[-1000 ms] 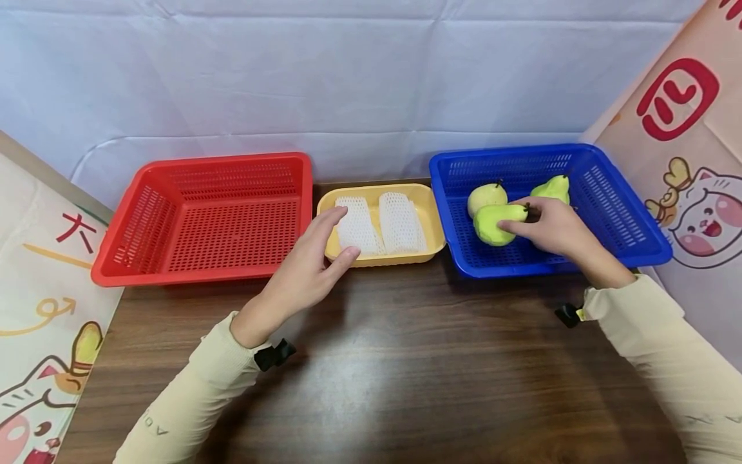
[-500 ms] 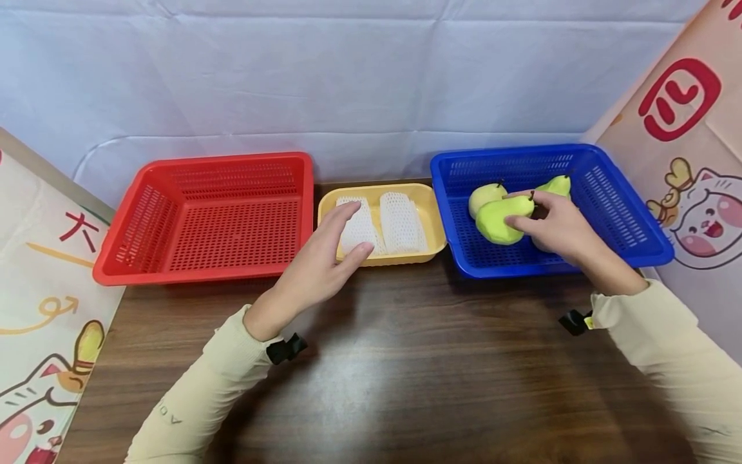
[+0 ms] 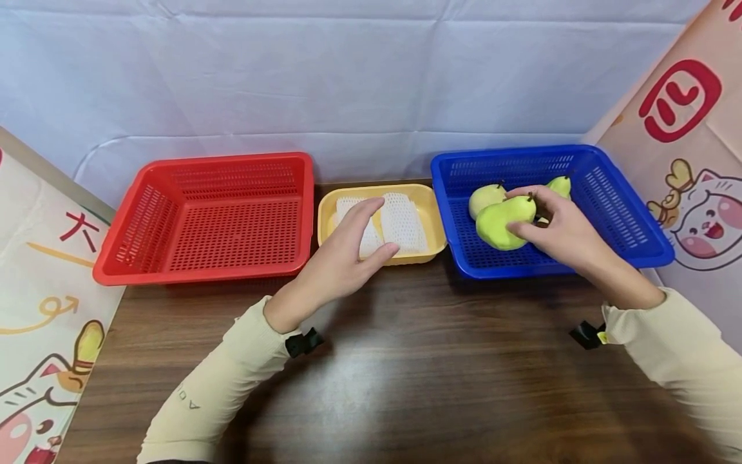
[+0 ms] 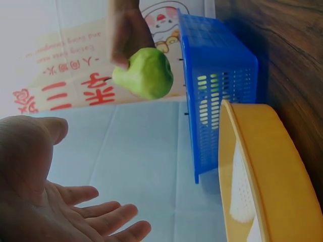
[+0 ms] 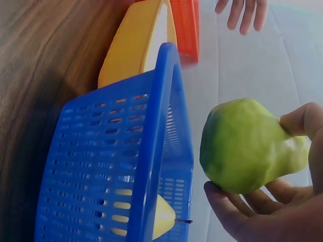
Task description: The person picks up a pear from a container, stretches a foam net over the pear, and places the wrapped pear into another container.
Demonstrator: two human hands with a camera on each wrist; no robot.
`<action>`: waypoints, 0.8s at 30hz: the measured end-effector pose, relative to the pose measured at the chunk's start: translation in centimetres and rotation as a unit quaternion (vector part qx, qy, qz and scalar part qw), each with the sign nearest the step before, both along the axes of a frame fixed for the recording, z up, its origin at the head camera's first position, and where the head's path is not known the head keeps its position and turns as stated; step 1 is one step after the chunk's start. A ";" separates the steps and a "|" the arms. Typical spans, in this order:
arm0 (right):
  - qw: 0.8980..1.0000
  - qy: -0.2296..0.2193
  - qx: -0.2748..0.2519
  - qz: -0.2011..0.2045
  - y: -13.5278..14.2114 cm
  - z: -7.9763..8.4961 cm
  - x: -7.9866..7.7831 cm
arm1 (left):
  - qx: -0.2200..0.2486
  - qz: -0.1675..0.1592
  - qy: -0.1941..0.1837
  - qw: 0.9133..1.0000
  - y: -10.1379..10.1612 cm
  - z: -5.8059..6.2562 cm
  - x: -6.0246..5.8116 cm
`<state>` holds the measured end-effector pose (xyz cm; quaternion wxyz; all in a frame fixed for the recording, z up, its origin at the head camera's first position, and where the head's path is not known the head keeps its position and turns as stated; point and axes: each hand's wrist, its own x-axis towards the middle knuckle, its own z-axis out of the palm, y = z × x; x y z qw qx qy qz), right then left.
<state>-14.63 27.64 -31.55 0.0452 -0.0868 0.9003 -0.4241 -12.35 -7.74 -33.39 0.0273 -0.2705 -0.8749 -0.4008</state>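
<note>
My right hand [image 3: 562, 225] grips a green pear [image 3: 501, 225] by its narrow stem end, with the thumb on one side and the fingers on the other. In the right wrist view the pear [image 5: 242, 146] is up above the basket's rim. Beneath it, a rounder pale yellow pear [image 3: 482, 198] and another green pear [image 3: 560, 186], partly behind the hand, lie in the blue basket [image 3: 626, 212]. My left hand [image 3: 339, 258] hovers at the front of the yellow tray [image 3: 432, 225], fingers spread and holding nothing. White foam net sleeves [image 3: 404, 222] lie flat in that tray, partly covered by the hand.
A red basket [image 3: 232, 235] with slotted walls stands left of the tray. All three containers line the back of the wooden table [image 3: 429, 361], against a pale cloth backdrop [image 3: 371, 84]. Printed panels [image 3: 690, 148] stand at both sides.
The right hand has raised the green pear slightly, turning it a little. The left hand has moved right, from the tray's left edge to in front of the net sleeves.
</note>
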 end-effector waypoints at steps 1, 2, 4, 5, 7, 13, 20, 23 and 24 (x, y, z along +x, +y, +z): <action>1.000 0.003 -0.007 0.001 -0.1 0.0 0.1 | 0.000 -0.002 -0.004 1.000 0.2 0.0 0.0; 1.000 0.006 -0.014 0.004 -0.3 0.1 0.3 | 0.000 -0.005 -0.008 1.000 0.3 0.0 0.0; 0.999 0.011 -0.027 0.011 -0.7 0.2 0.6 | 0.002 -0.010 -0.020 1.000 0.7 0.2 -0.1; 0.999 0.015 -0.034 0.018 -0.9 0.2 0.7 | 0.004 -0.013 -0.028 1.000 0.9 0.2 0.0; 0.998 0.028 -0.049 0.037 -1.4 0.2 1.0 | 0.010 -0.020 -0.047 0.999 1.3 0.4 0.0; 0.988 0.070 -0.092 0.107 -3.3 0.1 2.1 | 0.033 -0.039 -0.094 0.994 2.6 0.5 0.1; 0.980 0.065 -0.130 0.134 -6.0 0.4 3.3 | 0.046 -0.063 -0.118 0.990 3.8 0.1 0.4; 0.978 0.062 -0.139 0.141 -6.8 0.2 3.5 | 0.047 -0.071 -0.128 0.988 4.1 -0.1 0.6; 0.978 0.062 -0.141 0.144 -7.0 0.2 3.5 | 0.046 -0.073 -0.129 0.988 4.2 -0.2 0.7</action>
